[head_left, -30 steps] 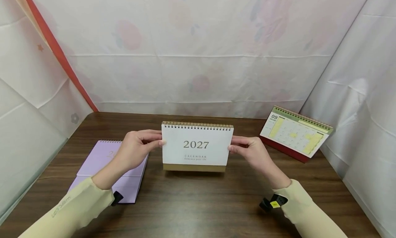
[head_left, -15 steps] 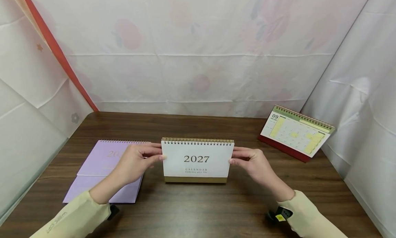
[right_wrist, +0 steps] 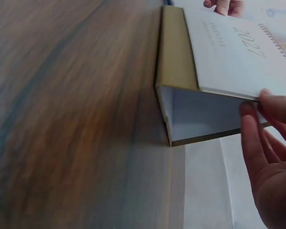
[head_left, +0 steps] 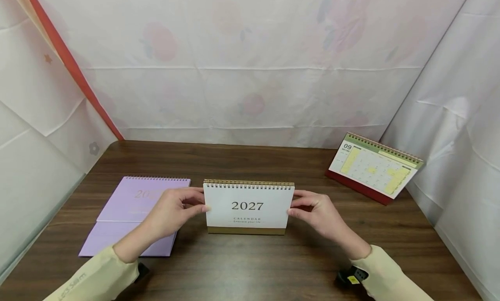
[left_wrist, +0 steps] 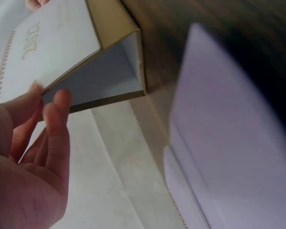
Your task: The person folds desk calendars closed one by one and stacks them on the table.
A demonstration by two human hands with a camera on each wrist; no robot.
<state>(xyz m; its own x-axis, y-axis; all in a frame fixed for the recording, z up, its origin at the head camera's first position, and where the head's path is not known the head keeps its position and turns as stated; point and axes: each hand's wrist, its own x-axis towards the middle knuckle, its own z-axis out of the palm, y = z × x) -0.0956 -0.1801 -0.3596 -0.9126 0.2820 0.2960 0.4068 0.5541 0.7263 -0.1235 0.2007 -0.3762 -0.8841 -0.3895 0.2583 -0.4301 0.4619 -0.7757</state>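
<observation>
- White calendar (head_left: pixel 248 206) is mid-worktop (head_left: pixel 238 268), upright as a tent, "2027" cover facing the person. Base looks down on the wood; full contact along the bottom edge I can't confirm.
- Left hand (head_left: pixel 170 212) pinches its left side edge, right hand (head_left: pixel 321 215) the right one. Thumbs on the cover, fingers at the open sides; how far they reach in behind, can't tell.
- Purple calendar (head_left: pixel 117 214) sits left, partly hidden by the left hand and forearm. Green calendar (head_left: pixel 373 168) stands at far right, angled, well apart from the right hand.
- Risk: uneven release. If one hand lets go first while the other drags, white calendar probably yaws or tips.
- Risk: fingers inside the open sides could snag the panel on the way out and splay or shift the tent.
- Risk: thumbs pressing only the cover could bend it or strain the rings (head_left: pixel 248 185).
- Risk: left sleeve (head_left: pixel 95 275) runs close by purple calendar; a low pull-back might knock it.
</observation>
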